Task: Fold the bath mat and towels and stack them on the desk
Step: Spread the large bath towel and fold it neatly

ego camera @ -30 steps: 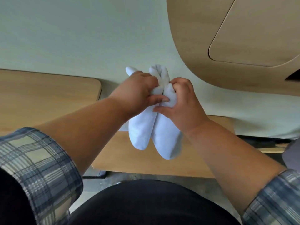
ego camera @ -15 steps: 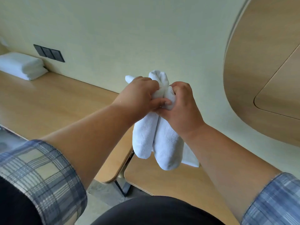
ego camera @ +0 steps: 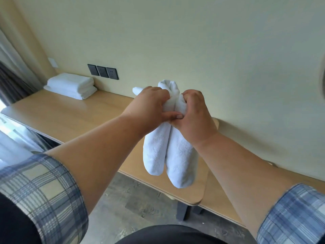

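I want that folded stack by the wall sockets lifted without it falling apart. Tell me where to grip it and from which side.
Take the folded stack from the desk's open near side, since the wall backs it. Grip under the slightly wider bottom layer and over the top, pinching every layer together. The flat, squared pile should then likely lift whole.

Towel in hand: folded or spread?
Folded. The towel hangs in two doubled lobes, gripped by the left hand and right hand.

One head cam, wide-angle, facing fwd and down, close over the desk (ego camera: 70,117), right edge blurred, perhaps furniture
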Demonstrator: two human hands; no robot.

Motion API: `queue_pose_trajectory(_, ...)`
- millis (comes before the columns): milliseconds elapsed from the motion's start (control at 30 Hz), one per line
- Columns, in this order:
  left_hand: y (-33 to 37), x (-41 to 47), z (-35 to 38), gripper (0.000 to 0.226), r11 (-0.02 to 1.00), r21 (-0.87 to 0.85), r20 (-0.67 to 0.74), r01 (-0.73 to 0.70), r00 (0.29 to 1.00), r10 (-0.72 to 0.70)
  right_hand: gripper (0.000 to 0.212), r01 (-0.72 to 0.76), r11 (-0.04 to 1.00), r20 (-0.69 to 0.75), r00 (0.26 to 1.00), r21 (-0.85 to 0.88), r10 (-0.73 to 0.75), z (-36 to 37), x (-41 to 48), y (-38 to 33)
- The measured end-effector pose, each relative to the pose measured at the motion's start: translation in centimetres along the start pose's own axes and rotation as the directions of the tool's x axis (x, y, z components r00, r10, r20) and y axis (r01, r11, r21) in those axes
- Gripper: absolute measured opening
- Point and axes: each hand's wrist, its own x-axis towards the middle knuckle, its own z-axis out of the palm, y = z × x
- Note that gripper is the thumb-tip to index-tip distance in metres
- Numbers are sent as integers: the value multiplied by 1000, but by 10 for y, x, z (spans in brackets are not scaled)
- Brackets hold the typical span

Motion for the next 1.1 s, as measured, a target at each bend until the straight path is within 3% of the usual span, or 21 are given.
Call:
queue_pose_trajectory(400, -156, -11, -10, 54, 991, 47, 82, 127, 988, -130, 51, -60, 998, 119, 991, 27, 57, 155, 37, -22)
queue_pose_trajectory(800, -329, 52, -18, 51, 910, 359, 211, 207, 932, -295, 50, -126, 991, 303, 943, -48, 135, 323, 135, -23)
queue_pose_trajectory(1000, -447, 63, 11, 50, 914, 360, 290, 186, 909, -299, 61, -198, 947, 375, 882, -252, 284, 433, 156, -19)
queue_pose_trajectory(1100, -506, 70, 29, 50, 935, 291, 378, 203, 873, -308, 45, -141, 926, 329, 907, -351, 263, 488, 162, -17)
